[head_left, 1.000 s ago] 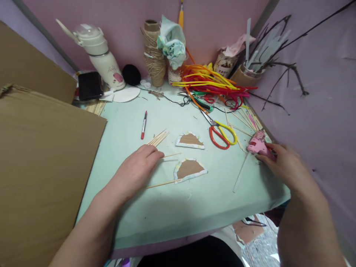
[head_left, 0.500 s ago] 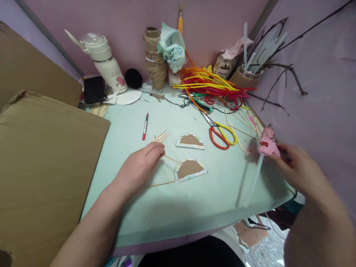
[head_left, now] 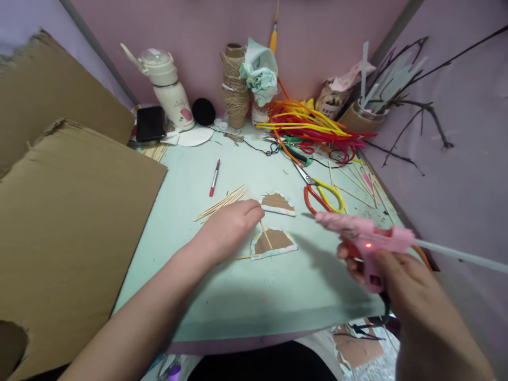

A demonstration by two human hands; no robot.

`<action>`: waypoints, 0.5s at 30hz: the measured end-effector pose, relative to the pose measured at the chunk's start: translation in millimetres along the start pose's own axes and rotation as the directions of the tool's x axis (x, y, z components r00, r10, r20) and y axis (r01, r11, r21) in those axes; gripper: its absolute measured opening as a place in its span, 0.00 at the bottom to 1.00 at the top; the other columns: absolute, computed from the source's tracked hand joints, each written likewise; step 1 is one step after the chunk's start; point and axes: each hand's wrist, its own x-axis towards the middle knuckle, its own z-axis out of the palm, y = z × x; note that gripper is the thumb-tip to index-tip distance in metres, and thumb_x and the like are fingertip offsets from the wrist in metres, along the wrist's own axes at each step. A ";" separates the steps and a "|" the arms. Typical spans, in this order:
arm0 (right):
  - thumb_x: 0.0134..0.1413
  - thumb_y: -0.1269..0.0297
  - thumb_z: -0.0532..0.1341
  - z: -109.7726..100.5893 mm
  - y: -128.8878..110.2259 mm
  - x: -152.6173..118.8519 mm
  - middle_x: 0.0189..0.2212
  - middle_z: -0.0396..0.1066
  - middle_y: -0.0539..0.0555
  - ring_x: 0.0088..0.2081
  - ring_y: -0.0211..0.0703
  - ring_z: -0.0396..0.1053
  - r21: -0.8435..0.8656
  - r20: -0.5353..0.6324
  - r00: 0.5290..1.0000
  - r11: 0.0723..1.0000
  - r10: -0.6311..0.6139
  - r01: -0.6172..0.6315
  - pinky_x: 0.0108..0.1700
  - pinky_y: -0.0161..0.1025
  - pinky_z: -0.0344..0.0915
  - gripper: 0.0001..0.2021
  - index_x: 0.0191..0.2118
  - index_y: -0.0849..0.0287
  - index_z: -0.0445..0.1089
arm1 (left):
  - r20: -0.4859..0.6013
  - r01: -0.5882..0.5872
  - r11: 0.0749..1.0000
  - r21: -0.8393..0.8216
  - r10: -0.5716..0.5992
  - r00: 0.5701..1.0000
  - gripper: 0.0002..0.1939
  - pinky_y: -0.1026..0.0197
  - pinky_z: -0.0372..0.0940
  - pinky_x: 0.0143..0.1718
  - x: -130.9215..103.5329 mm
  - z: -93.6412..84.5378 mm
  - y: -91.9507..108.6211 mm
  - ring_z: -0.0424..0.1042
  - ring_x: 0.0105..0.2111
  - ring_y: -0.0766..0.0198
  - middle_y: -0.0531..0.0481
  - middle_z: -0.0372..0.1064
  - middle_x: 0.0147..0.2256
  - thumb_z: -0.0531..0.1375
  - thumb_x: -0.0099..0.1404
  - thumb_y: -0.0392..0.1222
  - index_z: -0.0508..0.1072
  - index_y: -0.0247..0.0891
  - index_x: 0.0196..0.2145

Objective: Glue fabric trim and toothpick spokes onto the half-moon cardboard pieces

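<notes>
Since the earlier frame, the pink glue gun (head_left: 359, 230) has swung in from the far right toward the near half-round piece (head_left: 282, 241), and the left hand (head_left: 232, 227) has shifted right, so that its stick (head_left: 266, 236) now lies further across that piece.

Taking the near half-round piece as the landmark, a large cardboard sheet (head_left: 95, 227) stands well to its left. A cream bottle (head_left: 172, 103) is beyond it to the far left, and a red-and-grey pen (head_left: 215, 179) lies beyond it, also to the left. A bundle of thin sticks (head_left: 220, 203) rests nearer to it on that same side, partly behind the left hand. That hand is closed, fingertips pinching the stick, which reaches from them onto the landmark's brown face. A second stick (head_left: 243, 257) meets the landmark's lower left corner.

Directly beyond the landmark lies the far half-round piece (head_left: 278, 201), edged likewise in pale fabric. Scissors (head_left: 307, 178) lie beyond it to the right, behind them a heap of orange, yellow and red strands (head_left: 313, 124).

Right of the landmark and apart from it, the right hand (head_left: 405, 280) grips the glue gun by its handle, nozzle pointing left, a red light glowing on its side.
</notes>
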 end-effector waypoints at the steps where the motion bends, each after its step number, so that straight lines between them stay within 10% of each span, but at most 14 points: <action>1: 0.66 0.48 0.49 6.7 -5.4 -0.9 0.20 0.74 0.54 0.20 0.43 0.71 0.038 0.095 0.995 0.999 -0.010 0.007 0.19 0.36 0.67 0.25 0.32 0.58 0.77 | 0.001 -0.004 1.000 0.002 0.004 1.000 0.18 0.60 0.65 0.42 1.8 2.7 -1.1 0.71 0.43 0.59 0.50 0.73 0.43 0.43 0.70 0.39 0.73 0.42 0.42; 15: 0.64 0.48 0.52 40.0 -28.2 5.1 0.18 0.68 0.50 0.20 0.40 0.67 -0.125 0.196 0.980 0.989 -0.047 0.072 0.23 0.34 0.65 0.23 0.23 0.56 0.68 | 0.036 -0.052 0.999 -0.004 0.052 0.998 0.16 0.61 0.65 0.42 1.5 21.0 -16.7 0.70 0.43 0.60 0.47 0.72 0.43 0.45 0.71 0.36 0.72 0.39 0.41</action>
